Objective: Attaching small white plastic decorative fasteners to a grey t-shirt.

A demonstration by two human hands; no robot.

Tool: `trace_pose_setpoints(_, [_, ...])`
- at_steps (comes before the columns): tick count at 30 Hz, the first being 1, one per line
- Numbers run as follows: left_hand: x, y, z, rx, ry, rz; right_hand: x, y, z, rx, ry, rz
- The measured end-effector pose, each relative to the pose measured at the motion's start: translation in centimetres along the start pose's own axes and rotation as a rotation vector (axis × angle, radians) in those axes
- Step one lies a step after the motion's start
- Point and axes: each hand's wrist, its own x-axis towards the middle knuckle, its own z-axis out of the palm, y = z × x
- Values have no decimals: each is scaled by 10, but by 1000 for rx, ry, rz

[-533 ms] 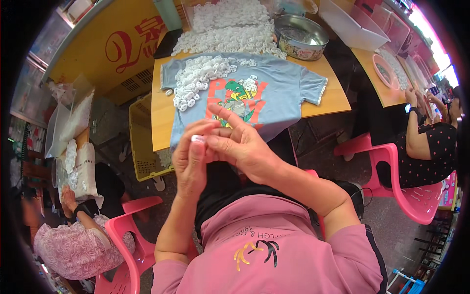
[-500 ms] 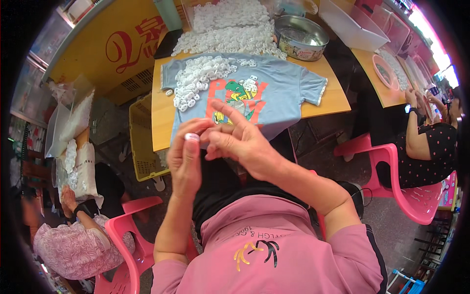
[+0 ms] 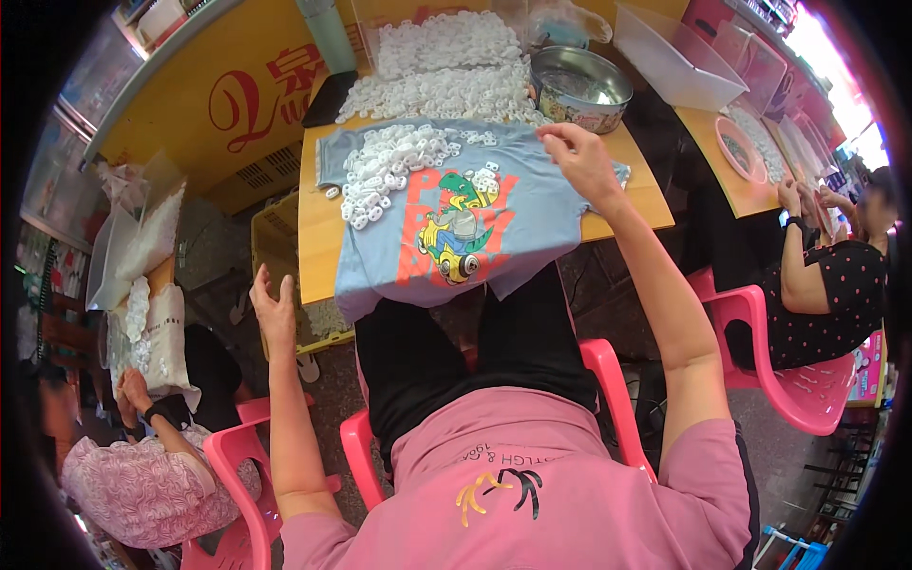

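Note:
My left hand (image 3: 275,312) is at the table's left side, beside a yellow plastic crate (image 3: 329,342). Its fingers are apart and I see nothing in them. My right hand (image 3: 583,166) hovers at the right sleeve of a blue T-shirt (image 3: 551,218), near a round metal tin (image 3: 594,85). The fingers are loosely bent and apart, with nothing visible in them. The T-shirt lies over the table edge, its dinosaur print (image 3: 451,237) showing. A heap of small white plastic pieces with holes (image 3: 385,166) rests on it, and a few more sit by the print.
Behind the shirt lies a bigger pile of white pieces (image 3: 437,85), spilling from a clear bin. A green bottle (image 3: 325,33) and a black flat object (image 3: 330,98) stand left of it. People sit on pink chairs (image 3: 760,332) at both sides, working at other tables.
My hands have come apart from above the shirt's front. The left went down and left, and the white piece seen in it is gone from view; the right moved up and right.

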Motion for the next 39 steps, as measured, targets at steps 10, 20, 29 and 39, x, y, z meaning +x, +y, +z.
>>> trace_pose_setpoints(10, [-33, 143, -6, -193, 27, 395, -19, 23, 26, -877, -319, -560])
trace_pose_setpoints(20, [-61, 230, 39, -161, -342, 813, -25, 21, 0, -959, -370, -507])
trace_pose_setpoints(29, [-77, 233, 91, 214, -696, 1082, -32, 32, -7, -888, -260, -582])
trace_pose_setpoints(39, [-77, 238, 91, 155, -696, 1058, 12, 26, -19, -420, -79, -441])
